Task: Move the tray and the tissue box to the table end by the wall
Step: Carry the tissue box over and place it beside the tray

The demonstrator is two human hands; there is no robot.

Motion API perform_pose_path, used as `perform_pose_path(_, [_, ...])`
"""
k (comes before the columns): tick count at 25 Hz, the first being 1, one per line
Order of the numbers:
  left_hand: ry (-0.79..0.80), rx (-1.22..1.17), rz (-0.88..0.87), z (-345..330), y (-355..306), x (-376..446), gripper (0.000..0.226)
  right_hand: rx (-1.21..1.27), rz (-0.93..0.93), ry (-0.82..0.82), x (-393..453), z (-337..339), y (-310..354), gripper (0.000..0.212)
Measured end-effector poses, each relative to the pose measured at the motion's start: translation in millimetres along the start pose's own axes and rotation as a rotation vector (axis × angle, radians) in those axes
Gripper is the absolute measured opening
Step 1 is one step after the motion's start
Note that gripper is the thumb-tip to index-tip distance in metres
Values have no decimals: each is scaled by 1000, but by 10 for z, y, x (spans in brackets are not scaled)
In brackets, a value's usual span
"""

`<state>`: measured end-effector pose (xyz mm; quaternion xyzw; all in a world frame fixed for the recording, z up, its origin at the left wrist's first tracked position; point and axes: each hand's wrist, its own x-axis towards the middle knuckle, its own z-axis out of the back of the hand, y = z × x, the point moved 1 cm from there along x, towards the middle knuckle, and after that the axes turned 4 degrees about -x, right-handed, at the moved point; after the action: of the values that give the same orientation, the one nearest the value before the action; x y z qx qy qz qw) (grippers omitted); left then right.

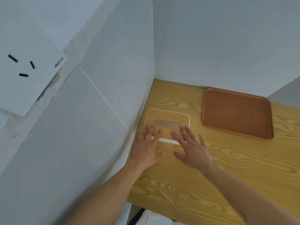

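Observation:
The tissue box [168,116] has a light wooden lid, white sides and a grey slot. It stands on the wooden table [227,168] close to the left wall. My left hand [147,146] and my right hand [191,146] lie flat with fingers spread over the box's near edge, fingertips on the lid beside the slot. Neither hand grips it. The brown wooden tray [237,113] lies empty to the right of the box, its far edge against the back wall.
White walls [113,95] close the table on the left and at the back, meeting in a corner. A white panel [285,91] juts in at the far right behind the tray. White cloth [155,219] shows below the table's near edge.

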<state>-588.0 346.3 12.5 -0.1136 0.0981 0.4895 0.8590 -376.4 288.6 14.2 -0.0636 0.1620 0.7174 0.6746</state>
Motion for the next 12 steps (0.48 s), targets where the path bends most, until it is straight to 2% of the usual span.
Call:
perform_pose_path(6, [19, 28, 35, 306, -32, 520, 96, 16, -16, 27, 479, 286, -126, 79])
perform_pose_path(12, [147, -7, 50, 721, 26, 1004, 98, 79, -47, 29, 844, 455, -174, 73])
